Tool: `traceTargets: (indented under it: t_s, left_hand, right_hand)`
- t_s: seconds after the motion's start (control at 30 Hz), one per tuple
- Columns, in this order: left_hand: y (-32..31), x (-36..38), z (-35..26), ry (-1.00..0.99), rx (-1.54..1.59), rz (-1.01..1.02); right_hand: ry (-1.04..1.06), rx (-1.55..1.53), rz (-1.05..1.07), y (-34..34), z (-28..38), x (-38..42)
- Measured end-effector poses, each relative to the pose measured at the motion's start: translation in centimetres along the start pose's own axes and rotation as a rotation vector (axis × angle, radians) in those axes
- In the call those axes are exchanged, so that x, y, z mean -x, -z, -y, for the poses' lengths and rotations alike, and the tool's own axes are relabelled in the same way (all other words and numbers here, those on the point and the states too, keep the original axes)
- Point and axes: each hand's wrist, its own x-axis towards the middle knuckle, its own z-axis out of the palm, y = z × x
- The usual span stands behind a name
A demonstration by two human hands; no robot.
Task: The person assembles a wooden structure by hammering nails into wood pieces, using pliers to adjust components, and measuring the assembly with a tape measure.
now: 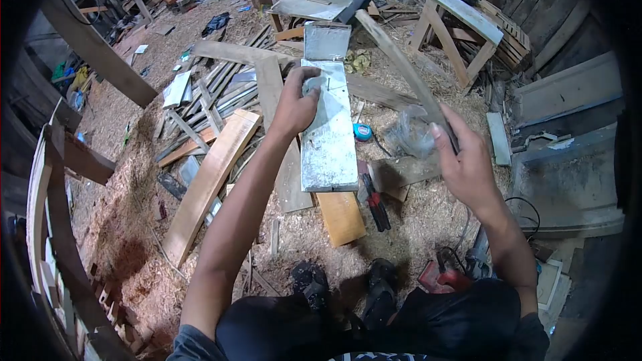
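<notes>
A white-painted board point(328, 140) lies lengthwise in front of me, and a nail point(328, 84) stands near its far end. My left hand point(301, 99) is at the board's far left edge, its fingers curled beside the nail; whether they hold anything is hidden. My right hand point(465, 157) is closed round the wooden handle of a hammer point(396, 53). The hammer's dark head is raised beyond the board's far end, up and to the right. Under the near end of the board sits an orange-brown wood block point(340, 217).
Right of the board are a teal tape measure point(362, 132), red-handled pliers point(377, 210) and a clear plastic bag point(409, 132). A long plank point(212, 184) and piled strips lie left. A red power tool point(445, 277) is near my right knee. Wood shavings cover the floor.
</notes>
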Motion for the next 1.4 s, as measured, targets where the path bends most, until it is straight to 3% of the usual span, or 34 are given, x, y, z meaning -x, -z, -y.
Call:
traceTargets:
  t_s: [0.1, 0.2, 0.23, 0.33, 0.43, 0.53, 0.63, 0.77, 1.07, 1.1, 1.23, 1.33, 1.4]
  left_hand:
    - [0.1, 0.0, 0.2, -0.016, 0.027, -0.002]
    - [-1.4, 0.1, 0.4, 0.067, 0.203, -0.301]
    - [-1.4, 0.6, -1.2, 0.195, 0.070, -0.325]
    - [-0.1, 1.1, -4.9, 0.508, 0.183, -0.114]
    - [-0.6, 0.9, -1.7, 0.415, 0.233, -0.118]
    - [-0.6, 1.0, -1.1, 0.371, 0.217, -0.119]
    - [-0.6, 1.1, -1.7, 0.374, 0.205, -0.144]
    - [-0.8, 0.5, -0.8, 0.412, 0.287, -0.121]
    - [-0.9, 0.7, -1.7, 0.410, 0.241, -0.149]
    - [-0.7, 0.5, -1.9, 0.401, 0.229, -0.150]
    - [-0.7, 0.5, -1.8, 0.444, 0.249, -0.130]
    - [-0.8, 0.0, -1.4, 0.432, 0.289, -0.135]
    - [-0.7, 0.1, -1.6, 0.418, 0.272, -0.130]
  right_hand:
    - [0.049, 0.044, 0.065, 0.8, -0.5, -0.5]
    - [0.104, 0.077, 0.119, 0.8, -0.7, -0.8]
    - [0.119, 0.085, 0.123, 0.7, -0.9, -0.8]
    - [0.149, 0.063, 0.051, -0.1, -0.8, -0.5]
    - [0.048, 0.076, 0.180, 1.0, 0.0, -1.1]
    - [0.127, -0.050, -0.053, 0.1, -0.8, -1.1]
    - [0.112, 0.165, 0.200, 0.6, 0.1, -0.4]
    - [0.146, 0.059, -0.006, 0.9, 1.3, -0.1]
    - [0.198, 0.113, 0.046, -1.5, -1.3, 1.2]
    - [0.223, 0.098, 0.128, -1.0, -1.2, 0.9]
    - [0.125, -0.011, -0.107, -0.8, 0.9, 0.7]
    - [0.143, 0.133, 0.158, -1.1, -1.0, 0.9]
    - [0.258, 0.147, 0.038, -1.5, -1.8, 0.8]
